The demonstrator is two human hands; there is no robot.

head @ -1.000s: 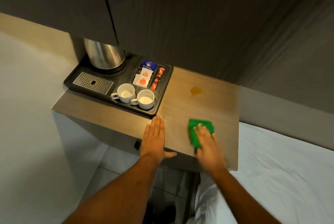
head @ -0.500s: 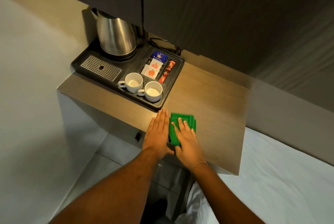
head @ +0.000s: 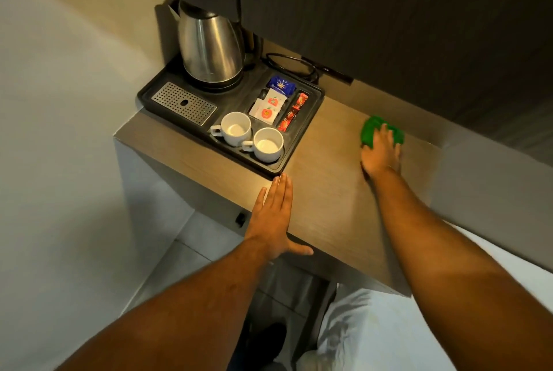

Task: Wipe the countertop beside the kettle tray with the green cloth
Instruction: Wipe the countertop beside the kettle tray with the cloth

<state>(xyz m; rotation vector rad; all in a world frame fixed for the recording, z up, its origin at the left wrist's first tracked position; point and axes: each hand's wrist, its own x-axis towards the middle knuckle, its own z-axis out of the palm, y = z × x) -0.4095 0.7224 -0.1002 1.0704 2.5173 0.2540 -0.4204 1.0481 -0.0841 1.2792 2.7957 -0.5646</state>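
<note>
The green cloth [head: 371, 130] lies bunched on the wooden countertop [head: 329, 191] near its far right corner, under the dark cabinet. My right hand [head: 380, 152] presses down on the cloth, fingers spread over it, slightly blurred. My left hand [head: 273, 215] rests flat and open on the counter's front edge, just in front of the black kettle tray [head: 311, 119]. The tray holds a steel kettle [head: 209, 47], two white cups [head: 253, 137] and sachets [head: 276, 104].
A dark overhead cabinet [head: 389, 11] hangs low over the back of the counter. A black cable [head: 296, 66] loops behind the tray. A white bed sheet [head: 374, 325] lies at the lower right, and a white wall at the left.
My right hand has slid the green cloth from the front edge beside my left hand to the counter's far right. The left hand stays flat on the front edge.
</note>
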